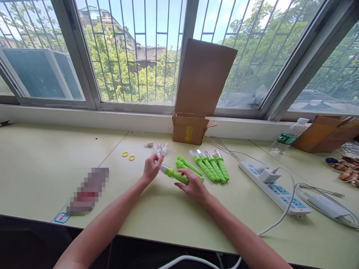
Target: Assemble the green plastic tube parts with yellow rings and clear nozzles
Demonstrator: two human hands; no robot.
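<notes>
A green tube with a clear cap (173, 173) lies slanted between my two hands above the pale green table (56, 164). My left hand (151, 169) pinches its clear capped end. My right hand (193, 184) is closed round its green lower end. Just behind it lie two more green tubes (188, 167), and to their right a row of several finished green tubes with clear caps (211, 165). Several loose clear caps (160, 148) lie behind my left hand. Two yellow rings (128, 155) rest on the table to the left.
A small open cardboard box (189, 129) stands by the window sill with a cardboard sheet (206, 76) leaning behind it. A white power strip (276, 188) with a plugged charger and cables lies at right. A water bottle (288, 136) and a brown box (327, 132) sit at far right.
</notes>
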